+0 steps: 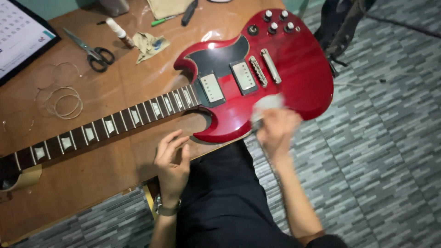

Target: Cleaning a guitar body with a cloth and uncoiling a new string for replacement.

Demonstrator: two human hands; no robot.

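Blurred by motion: right hand (275, 131), fingers indistinct, grip impossible to judge. Smeared too, just above that hand: pale cloth (268, 103), edges lost against the red guitar (294, 69) body. Hidden under cloth and hand: a patch of the body's lower edge. Cut off at the picture's left edge, far left of the left hand (172, 160): guitar neck (92, 131), headstock out of sight. Beneath the neck's end there, a tan support (25, 179), only partly seen. Well above the left hand, cropped at the top: a dark pen-like item (189, 11), a beige bag (167, 7), a grey object (114, 5). Upper left, a framed board (20, 34), cut by the edge. Thin wire coils (64, 103), too fine to count.
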